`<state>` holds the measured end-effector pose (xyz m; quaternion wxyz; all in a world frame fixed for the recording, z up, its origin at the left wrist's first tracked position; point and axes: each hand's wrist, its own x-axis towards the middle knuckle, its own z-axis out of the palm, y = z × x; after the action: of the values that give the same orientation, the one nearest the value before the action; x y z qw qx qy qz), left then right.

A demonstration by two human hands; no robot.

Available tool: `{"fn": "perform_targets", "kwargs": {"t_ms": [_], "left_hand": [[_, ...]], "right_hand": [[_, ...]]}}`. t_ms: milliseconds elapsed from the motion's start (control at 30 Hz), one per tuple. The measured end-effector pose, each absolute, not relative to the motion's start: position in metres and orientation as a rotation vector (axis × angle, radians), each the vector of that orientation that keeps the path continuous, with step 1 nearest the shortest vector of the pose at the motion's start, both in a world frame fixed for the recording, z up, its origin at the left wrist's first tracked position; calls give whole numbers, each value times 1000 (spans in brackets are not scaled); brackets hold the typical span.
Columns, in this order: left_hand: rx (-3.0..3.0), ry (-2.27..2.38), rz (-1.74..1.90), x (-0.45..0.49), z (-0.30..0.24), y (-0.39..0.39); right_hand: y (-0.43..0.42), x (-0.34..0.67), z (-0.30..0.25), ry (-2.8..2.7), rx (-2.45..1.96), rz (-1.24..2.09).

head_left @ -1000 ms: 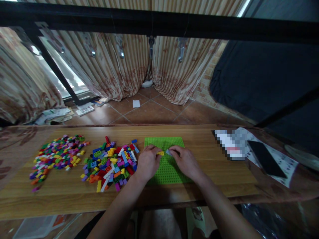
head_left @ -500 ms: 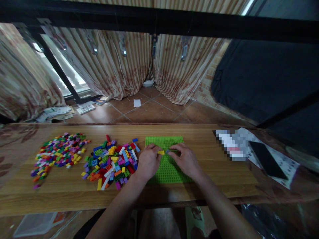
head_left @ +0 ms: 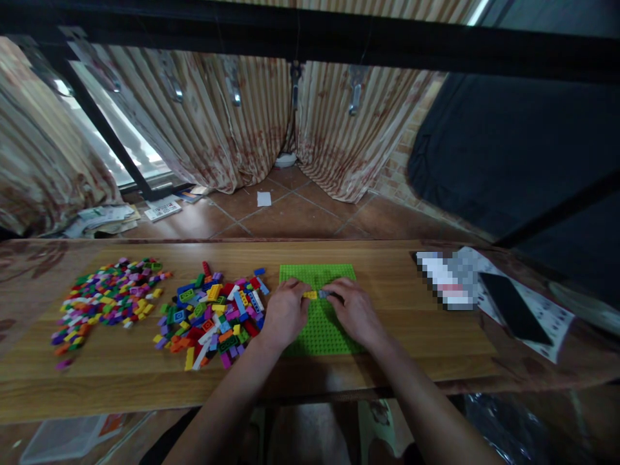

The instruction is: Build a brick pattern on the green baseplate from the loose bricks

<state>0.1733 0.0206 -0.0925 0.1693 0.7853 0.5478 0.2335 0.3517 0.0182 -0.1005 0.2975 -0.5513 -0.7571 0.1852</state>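
Early stage: left hand [head_left: 285,312] pinches a yellow brick [head_left: 310,295] and right hand [head_left: 356,310] a grey brick [head_left: 323,294], side by side on the baseplate [head_left: 320,332], which looks otherwise bare, with both piles [head_left: 213,313] unsorted on the table [head_left: 411,323] to its left.

Floor: terracotta tiles [head_left: 295,223], one white paper scrap [head_left: 264,199], loose papers [head_left: 104,218] at left.
Curtains: striped beige curtains [head_left: 227,129], stained, reaching the floor.
Window: daylight at left [head_left: 133,148].
Frame: black beam [head_left: 310,45] overhead.
Right: dark cloth [head_left: 508,148].
Furniture: wooden table [head_left: 121,381].
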Motion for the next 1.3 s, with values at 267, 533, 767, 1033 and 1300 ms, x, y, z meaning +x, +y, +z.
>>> {"fn": "perform_targets", "kwargs": {"t_ms": [267, 533, 767, 1033, 1300], "left_hand": [[2105, 1595, 734, 166, -88, 26], [2015, 1652, 777, 163, -84, 29], [1922, 1688, 816, 160, -88, 32], [1818, 1658, 884, 156, -89, 36], [1805, 1635, 894, 154, -95, 37]], "right_hand": [[18, 350, -99, -1986, -1459, 502], [18, 343, -102, -1976, -1397, 493], [16, 330, -104, -2040, -1329, 476], [16, 324, -103, -2055, -1292, 446], [18, 327, -102, -2076, -1317, 405]]}}
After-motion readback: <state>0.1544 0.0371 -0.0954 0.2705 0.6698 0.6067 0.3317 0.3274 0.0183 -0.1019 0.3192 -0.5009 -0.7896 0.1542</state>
